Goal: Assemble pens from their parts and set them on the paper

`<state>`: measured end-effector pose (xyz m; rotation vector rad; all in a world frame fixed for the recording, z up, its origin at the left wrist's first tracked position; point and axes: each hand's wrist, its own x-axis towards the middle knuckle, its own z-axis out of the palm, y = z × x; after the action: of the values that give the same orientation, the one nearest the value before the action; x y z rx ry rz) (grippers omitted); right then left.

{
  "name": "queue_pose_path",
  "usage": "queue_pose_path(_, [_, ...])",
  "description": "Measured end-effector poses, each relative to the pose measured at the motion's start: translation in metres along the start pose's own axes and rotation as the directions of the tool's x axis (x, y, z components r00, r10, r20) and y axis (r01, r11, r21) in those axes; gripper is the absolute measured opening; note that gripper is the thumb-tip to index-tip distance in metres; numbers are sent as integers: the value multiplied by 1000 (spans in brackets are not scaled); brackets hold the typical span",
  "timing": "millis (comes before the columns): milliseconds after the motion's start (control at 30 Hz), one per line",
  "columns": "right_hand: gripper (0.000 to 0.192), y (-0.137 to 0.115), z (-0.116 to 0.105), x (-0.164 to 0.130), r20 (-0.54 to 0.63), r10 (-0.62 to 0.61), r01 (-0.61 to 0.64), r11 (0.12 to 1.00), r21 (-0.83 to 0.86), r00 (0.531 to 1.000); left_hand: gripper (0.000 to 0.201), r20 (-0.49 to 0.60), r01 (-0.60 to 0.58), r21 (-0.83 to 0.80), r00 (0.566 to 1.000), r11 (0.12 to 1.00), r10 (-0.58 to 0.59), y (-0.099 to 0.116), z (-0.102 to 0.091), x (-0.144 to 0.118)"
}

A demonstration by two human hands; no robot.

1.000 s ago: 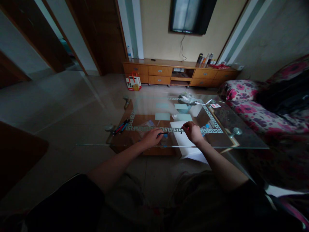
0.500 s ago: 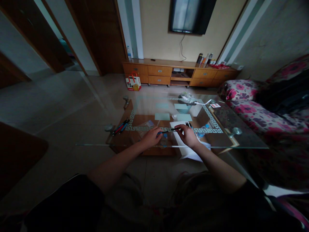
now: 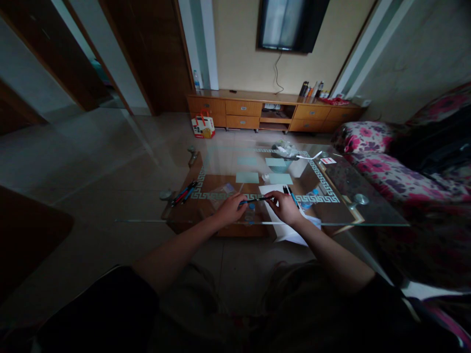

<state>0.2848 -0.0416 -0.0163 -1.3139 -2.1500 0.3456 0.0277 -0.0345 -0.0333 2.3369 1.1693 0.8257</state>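
The dark pen [image 3: 256,199] is held level just above the glass table [image 3: 368,215], its left end pinched in the left hand [image 3: 231,209] and its right end in the right hand [image 3: 287,207]. A second ago only the left hand had it; the right has now come over. Two more pens [image 3: 289,192] lie on the white paper [image 3: 274,192], a bundle of pens [image 3: 184,193] well to the left

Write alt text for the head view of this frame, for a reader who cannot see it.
Two bare hands hold one dark pen between them above a glass coffee table: the left hand at one end, the right hand at the other. A white sheet of paper and two more pens lie by the right hand; a bundle of pens lies to the left.
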Motion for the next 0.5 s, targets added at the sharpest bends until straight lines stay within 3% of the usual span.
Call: queue_pose_path(500, [20,-4,3,-1,31,-5,5,1000,9,999,11,-1,-39,-35,999,999,39,2,-1,0])
